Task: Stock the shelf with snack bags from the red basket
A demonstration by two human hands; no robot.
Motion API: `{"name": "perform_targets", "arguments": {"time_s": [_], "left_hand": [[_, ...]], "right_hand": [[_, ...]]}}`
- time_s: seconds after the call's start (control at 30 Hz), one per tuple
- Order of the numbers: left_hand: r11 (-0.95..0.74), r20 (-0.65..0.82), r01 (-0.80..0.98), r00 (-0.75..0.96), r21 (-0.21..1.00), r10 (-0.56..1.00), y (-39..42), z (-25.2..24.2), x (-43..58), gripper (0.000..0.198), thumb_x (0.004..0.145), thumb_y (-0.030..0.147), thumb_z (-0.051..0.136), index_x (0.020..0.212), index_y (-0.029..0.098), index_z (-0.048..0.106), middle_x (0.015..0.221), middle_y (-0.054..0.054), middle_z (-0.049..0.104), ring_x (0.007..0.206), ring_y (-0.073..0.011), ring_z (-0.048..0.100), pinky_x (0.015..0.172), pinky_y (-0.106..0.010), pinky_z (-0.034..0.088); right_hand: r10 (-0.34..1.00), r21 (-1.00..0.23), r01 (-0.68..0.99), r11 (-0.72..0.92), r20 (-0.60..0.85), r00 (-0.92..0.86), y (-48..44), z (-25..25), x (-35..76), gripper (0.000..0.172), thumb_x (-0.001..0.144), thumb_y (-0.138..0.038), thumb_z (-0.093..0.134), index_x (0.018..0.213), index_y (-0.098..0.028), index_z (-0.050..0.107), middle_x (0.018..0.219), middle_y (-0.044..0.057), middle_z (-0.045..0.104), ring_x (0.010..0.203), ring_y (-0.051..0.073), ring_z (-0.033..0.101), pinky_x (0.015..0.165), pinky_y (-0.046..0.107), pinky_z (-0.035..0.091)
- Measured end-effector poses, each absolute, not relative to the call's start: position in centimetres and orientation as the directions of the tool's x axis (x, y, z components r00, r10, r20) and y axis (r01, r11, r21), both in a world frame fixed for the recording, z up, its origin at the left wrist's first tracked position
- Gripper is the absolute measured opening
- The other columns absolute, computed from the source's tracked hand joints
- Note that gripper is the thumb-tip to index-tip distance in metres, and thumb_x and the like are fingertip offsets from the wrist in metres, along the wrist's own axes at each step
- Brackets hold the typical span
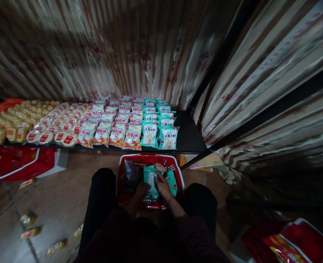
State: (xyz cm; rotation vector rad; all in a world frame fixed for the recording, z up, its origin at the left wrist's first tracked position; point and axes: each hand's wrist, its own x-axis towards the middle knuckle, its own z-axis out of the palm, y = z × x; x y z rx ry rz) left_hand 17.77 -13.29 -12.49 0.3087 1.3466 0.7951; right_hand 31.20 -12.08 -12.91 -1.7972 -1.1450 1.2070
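Packet (150, 178), crinkled teal plastic, lies between my left grip (143, 190), which pinches its edge, and my right grip (163, 186), whose closure I cannot tell. Around both I see a slotted red basket (142, 158); beyond, puffy bags (116, 134) on a black shelf (187, 131).

Dim overall, w/ dark corners; packets (150, 136) on the shelf (188, 128) read brightest, w/ small wrapper glints; back curtain (175, 69) behind shelf in patchy shadow, darkest up top; side curtain (249, 106) right of shelf has streaky sheen, stretched by wide-angle lens; floor (53, 215) left-front of shelf w/ dull grey glare; basket (150, 158) before shelf murky inside, detail soft.
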Motion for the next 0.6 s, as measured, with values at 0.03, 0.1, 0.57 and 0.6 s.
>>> {"name": "perform_targets", "arguments": {"time_s": [0.03,0.1,0.57,0.6], "left_hand": [[0.713,-0.754,-0.330,0.009,0.618,0.657,-13.2,-12.6,17.6,0.039,0.052,0.012,0.075,0.091,0.014,0.065,0.068,-0.003,0.068,0.074,-0.0217,0.065,0.068,-0.033,0.052],[0.727,-0.767,-0.325,0.010,0.604,0.642,-13.1,-12.6,17.4,0.039,0.054,0.013,0.073,0.091,0.015,0.065,0.072,-0.003,0.069,0.075,-0.0214,0.065,0.068,-0.032,0.051],[0.636,-0.661,-0.411,0.102,0.653,0.744,-13.3,-9.8,17.2,0.048,0.049,0.022,0.077,0.095,0.016,0.066,0.085,-0.006,0.070,0.077,-0.0194,0.063,0.073,-0.031,0.049],[0.629,-0.655,-0.411,0.096,0.660,0.749,-13.3,-9.7,17.3,0.048,0.049,0.022,0.077,0.095,0.016,0.066,0.085,-0.006,0.070,0.077,-0.0195,0.063,0.073,-0.032,0.049]], "right_hand": [[0.925,-0.883,0.279,-0.377,-0.341,0.168,-12.1,-12.7,31.1,0.049,0.076,-0.044,0.056,0.120,-0.025,0.063,0.119,0.005,0.068,0.120,0.025,0.057,0.106,0.042,0.040],[0.932,-0.902,0.243,-0.358,-0.330,0.146,-12.3,-12.4,30.9,0.048,0.076,-0.042,0.056,0.121,-0.026,0.063,0.118,0.004,0.068,0.119,0.025,0.057,0.106,0.042,0.040],[0.975,-0.904,0.426,-0.032,0.066,0.214,-11.9,-11.5,31.0,0.041,0.076,-0.030,0.051,0.113,-0.021,0.065,0.125,0.010,0.061,0.121,0.026,0.052,0.109,0.049,0.035],[0.971,-0.893,0.450,0.000,0.107,0.213,-11.9,-11.2,31.0,0.039,0.077,-0.029,0.051,0.112,-0.021,0.065,0.125,0.010,0.061,0.121,0.027,0.052,0.109,0.049,0.035]]}}
